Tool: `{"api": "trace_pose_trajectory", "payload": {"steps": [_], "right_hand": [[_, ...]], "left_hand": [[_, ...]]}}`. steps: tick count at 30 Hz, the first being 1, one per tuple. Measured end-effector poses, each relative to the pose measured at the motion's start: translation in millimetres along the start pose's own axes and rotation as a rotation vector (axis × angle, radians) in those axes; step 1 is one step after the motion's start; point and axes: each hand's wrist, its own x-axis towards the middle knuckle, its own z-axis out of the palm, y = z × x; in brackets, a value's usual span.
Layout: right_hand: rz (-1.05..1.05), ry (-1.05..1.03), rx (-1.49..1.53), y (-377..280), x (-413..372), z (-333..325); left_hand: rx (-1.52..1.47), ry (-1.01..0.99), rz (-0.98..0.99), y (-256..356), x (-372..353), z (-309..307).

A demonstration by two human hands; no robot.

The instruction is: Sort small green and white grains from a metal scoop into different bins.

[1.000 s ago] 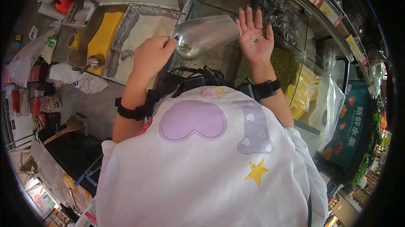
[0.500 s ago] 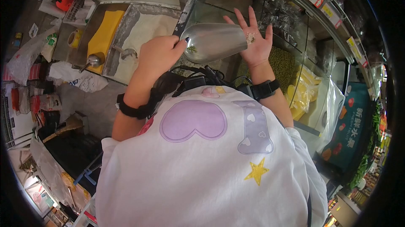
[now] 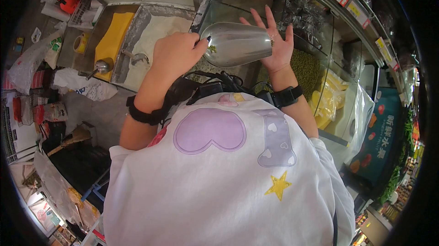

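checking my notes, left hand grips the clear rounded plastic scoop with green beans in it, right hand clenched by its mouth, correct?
The right hand by the mouth of the scoop isn't clenched; the head view shows it spread open.

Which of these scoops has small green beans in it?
The large scoop held in the left hand, its mouth toward the right hand. The other two lie unheld: a small scoop in white powder, a round scoop on yellow material.

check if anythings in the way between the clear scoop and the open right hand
Nothing visible stands between the scoop and the right hand: the scoop's wide end already overlaps the palm in this view, though I can't tell whether they touch. The left hand grips the opposite end, clear of that gap.
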Motion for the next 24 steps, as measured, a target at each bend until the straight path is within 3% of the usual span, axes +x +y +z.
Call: {"api": "trace_pose_trajectory", "payload": {"steps": [24], "right_hand": [[0.101,0.150,-0.134,-0.7,-1.9,8.0]], "left_hand": [[0.026,-0.005,0.022,1.7,2.4,0.1]]}}
